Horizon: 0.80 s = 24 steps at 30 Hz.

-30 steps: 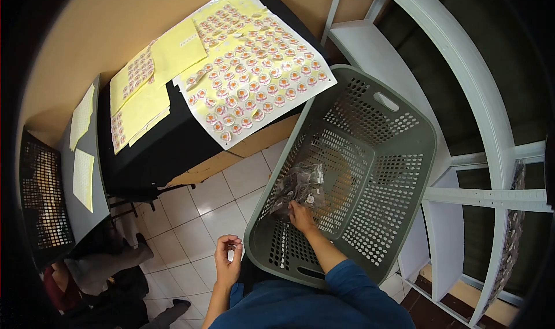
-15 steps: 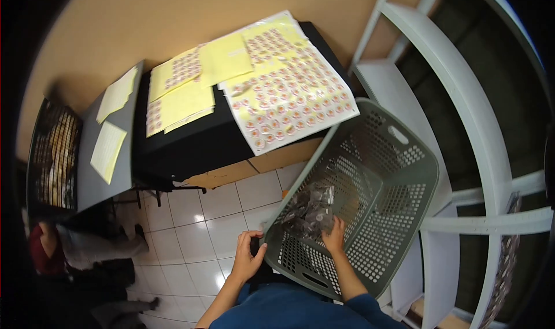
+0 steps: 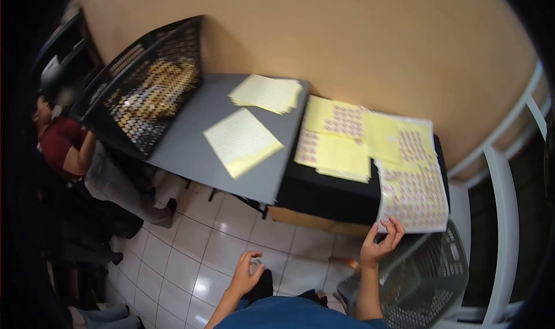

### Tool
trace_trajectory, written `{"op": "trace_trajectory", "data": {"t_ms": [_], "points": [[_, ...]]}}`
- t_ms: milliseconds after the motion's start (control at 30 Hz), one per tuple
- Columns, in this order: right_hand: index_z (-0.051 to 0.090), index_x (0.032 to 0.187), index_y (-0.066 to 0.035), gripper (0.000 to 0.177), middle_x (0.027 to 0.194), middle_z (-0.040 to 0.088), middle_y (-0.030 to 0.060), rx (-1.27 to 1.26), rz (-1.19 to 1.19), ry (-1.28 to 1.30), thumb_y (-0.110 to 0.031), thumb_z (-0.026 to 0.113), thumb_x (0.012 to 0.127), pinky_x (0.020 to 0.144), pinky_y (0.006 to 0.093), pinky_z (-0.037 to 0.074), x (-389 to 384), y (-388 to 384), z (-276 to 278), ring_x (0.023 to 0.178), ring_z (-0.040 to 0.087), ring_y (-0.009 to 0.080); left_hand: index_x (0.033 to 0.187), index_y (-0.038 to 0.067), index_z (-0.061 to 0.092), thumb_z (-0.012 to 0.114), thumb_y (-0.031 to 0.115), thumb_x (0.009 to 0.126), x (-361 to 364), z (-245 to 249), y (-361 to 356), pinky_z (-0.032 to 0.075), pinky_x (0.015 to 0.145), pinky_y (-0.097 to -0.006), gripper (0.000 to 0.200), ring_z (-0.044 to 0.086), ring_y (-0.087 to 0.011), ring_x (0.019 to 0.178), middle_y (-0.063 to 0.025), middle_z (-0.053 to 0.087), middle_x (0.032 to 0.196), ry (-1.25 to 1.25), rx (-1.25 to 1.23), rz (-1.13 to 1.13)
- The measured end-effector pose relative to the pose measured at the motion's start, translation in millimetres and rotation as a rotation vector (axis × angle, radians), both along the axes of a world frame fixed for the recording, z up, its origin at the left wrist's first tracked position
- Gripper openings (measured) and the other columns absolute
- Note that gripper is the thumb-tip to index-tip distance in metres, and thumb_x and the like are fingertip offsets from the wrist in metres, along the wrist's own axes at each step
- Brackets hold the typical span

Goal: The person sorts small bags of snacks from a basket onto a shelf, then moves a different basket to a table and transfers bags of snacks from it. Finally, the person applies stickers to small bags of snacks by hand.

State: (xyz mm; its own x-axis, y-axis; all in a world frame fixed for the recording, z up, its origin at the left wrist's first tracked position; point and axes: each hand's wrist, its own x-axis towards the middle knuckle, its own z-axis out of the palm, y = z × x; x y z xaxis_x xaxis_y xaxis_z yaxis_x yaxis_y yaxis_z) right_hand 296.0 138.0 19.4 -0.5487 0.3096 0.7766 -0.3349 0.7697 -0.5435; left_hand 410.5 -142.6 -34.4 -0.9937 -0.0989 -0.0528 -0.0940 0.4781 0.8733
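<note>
Head view: the wearer's right grip [image 3: 381,247] is raised, fingers spread and slightly curled, at the lower edge of a large sheet of round stickers [image 3: 415,199]; contact cannot be told. This sheet lies on a black-covered counter [image 3: 329,197], its lower edge overhanging a gray-green basket [image 3: 454,254] on the right. The left grip [image 3: 245,276] is loosely curled above the white tiled floor [image 3: 228,248], thumb apart from the fingers. Yellow sheets [image 3: 344,153] lie beside the stickers. On the adjoining gray counter [image 3: 231,150], pale papers [image 3: 243,141] lie near a tilted black basket [image 3: 153,92] of yellowish and dark contents, blurred. A person in a red top [image 3: 60,144] is at far left.
</note>
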Motion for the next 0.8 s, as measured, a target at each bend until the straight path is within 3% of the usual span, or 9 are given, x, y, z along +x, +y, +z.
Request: {"op": "trace_trajectory", "data": {"t_ms": [267,500,600,700,800], "points": [[0.055,0.081,-0.005,0.018,0.097,0.046,0.0128,0.260,0.329,0.276,0.002,0.060,0.066,0.076,0.0354,0.042,-137,-171,89,0.091,0.049,0.0277,0.099,0.005,0.047,0.056,0.006,0.070,-35,15,-189,0.040,0.073,-0.0330,0.031,0.049,-0.0227,0.093,-0.0104,0.051,0.096,0.137,-0.156,0.409],[0.057,0.081,-0.006,0.019,0.098,0.048,0.0125,0.346,0.539,0.392,0.001,0.062,0.064,0.073,0.0318,0.042,-229,-271,171,0.087,0.050,0.0250,0.100,0.003,0.046,0.054,0.005,0.071,-76,15,-266,0.039,0.073,-0.0316,0.030,0.049,-0.0215,0.093,-0.0105,0.050,0.097,0.246,-0.152,0.758],[0.057,0.081,-0.005,0.019,0.096,0.049,0.0129,0.317,0.728,0.408,0.002,0.062,0.064,0.071,0.0298,0.043,-255,-333,213,0.087,0.050,0.0241,0.101,0.003,0.045,0.054,0.005,0.072,-80,5,-302,0.038,0.072,-0.0307,0.031,0.049,-0.0201,0.093,-0.0096,0.049,0.099,0.257,-0.143,0.875],[0.057,0.080,-0.004,0.019,0.092,0.051,0.0112,0.454,0.948,0.522,0.002,0.061,0.063,0.069,0.0280,0.043,-270,-403,266,0.084,0.052,0.0219,0.103,0.004,0.044,0.053,0.005,0.072,-82,8,-349,0.038,0.072,-0.0295,0.032,0.047,-0.0182,0.093,-0.0083,0.048,0.100,0.336,-0.075,1.033],[0.056,0.082,-0.003,0.019,0.087,0.053,0.0080,0.561,1.206,0.507,0.003,0.059,0.063,0.067,0.0281,0.043,-272,-482,316,0.080,0.054,0.0206,0.106,0.003,0.042,0.052,0.005,0.074,-85,40,-410,0.037,0.072,-0.0292,0.033,0.046,-0.0171,0.092,-0.0079,0.047,0.101,0.462,-0.102,1.122]]}}
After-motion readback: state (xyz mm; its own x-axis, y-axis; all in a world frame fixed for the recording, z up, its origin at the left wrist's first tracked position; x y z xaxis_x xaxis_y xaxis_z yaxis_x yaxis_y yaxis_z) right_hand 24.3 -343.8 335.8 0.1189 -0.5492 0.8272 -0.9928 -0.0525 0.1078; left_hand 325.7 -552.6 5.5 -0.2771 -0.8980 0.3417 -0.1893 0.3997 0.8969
